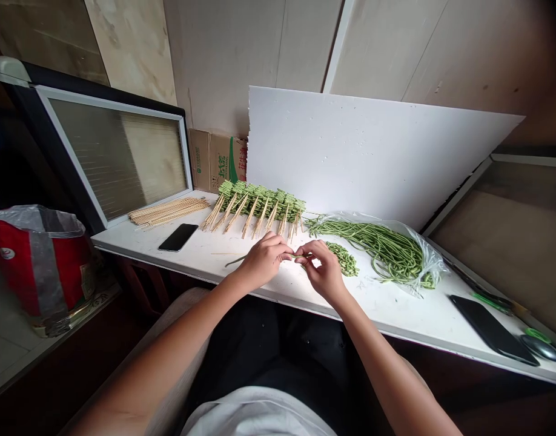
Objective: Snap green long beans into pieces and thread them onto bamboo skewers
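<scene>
Well, narrow grips on both sides: left hand (265, 260) and right hand (321, 272) pinching one long green strand (300, 256) over the white counter (137, 242), just in front of a row of green-laden bamboo skewers (255, 209), a bagged green bundle (387, 254) right of that row.

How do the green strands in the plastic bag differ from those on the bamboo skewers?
The loose strands lie long and curving in a clear plastic bag; the skewered strands are folded into tight zigzags. The loose strands are heaped; the skewered strands sit in a row on bamboo skewers. Both are green.
</scene>
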Motion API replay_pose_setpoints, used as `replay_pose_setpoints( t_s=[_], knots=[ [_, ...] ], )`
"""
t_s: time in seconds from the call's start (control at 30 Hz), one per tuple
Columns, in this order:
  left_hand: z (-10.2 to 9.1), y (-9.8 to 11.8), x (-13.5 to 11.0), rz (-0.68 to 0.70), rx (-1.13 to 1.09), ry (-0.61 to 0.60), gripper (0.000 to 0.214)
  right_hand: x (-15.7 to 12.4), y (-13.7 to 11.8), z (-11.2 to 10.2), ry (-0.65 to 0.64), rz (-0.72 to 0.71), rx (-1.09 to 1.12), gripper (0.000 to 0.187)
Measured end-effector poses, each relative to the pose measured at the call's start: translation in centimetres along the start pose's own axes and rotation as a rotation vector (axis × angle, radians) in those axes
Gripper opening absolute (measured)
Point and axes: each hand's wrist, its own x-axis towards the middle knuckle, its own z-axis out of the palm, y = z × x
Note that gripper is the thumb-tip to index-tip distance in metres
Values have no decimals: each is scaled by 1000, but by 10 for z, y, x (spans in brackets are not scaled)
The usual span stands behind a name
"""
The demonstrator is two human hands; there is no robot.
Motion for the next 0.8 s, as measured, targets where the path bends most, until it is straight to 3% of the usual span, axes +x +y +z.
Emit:
replay_pose_setpoints(
  t_s=[0.27, 0.43, 0.6, 0.73, 0.8],
  knots=[
    [-2, -3, -3, -58, -221, -112, 31, 0, 8, 1, -58, 110, 235, 26],
    [-27, -22, -1, -112, -124, -103, 37, 5, 32, -21, -108, 201, 388, 33],
    [-47, -43, -1, -225, -12, 7, 25, 1, 68, -32, -55, 345, -35, 38],
    [-37, -41, -2, -221, -43, -63, 23, -9, 94, -26, -219, 473, -306, 32],
    [-31, -37, -2, -211, -53, -95, 23, -14, 101, -22, -229, 532, -364, 28]
  ],
)
